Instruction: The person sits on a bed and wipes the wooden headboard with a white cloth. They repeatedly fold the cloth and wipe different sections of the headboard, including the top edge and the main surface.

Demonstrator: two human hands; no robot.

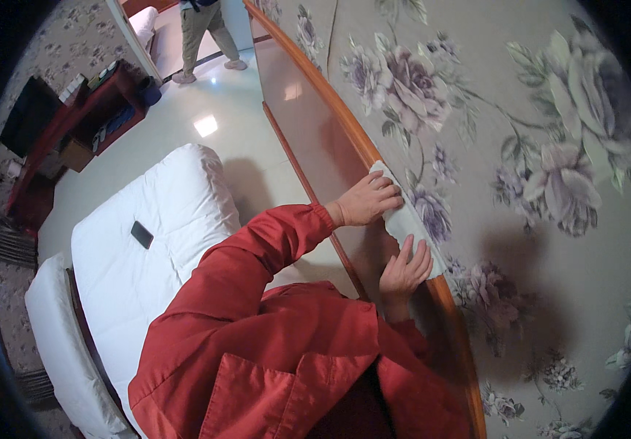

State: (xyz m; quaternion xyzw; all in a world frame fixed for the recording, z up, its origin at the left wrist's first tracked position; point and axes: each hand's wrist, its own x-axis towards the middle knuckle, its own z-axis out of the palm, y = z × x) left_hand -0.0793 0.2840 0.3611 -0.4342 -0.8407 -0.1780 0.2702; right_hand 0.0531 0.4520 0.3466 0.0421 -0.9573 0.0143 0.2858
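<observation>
A white cloth [405, 220] lies along the orange-brown wooden rail [348, 118] that caps a glossy wall panel [315, 104]. My left hand [369, 198] is on the cloth's farther half, its fingers bent over the fabric. Nearer to me, my right hand [403, 274] rests on the other end of the cloth, palm down with fingers apart. Cloth shows between the two hands. Red jacket sleeves [271, 241] cover both arms.
Flowered wallpaper [513, 181] rises beyond the rail. To the left stands a bed with a white quilt [123, 219], a dark phone [142, 235] on it. A dark red cabinet [90, 110] carries a television [31, 116]. A person [201, 33] stands by the doorway.
</observation>
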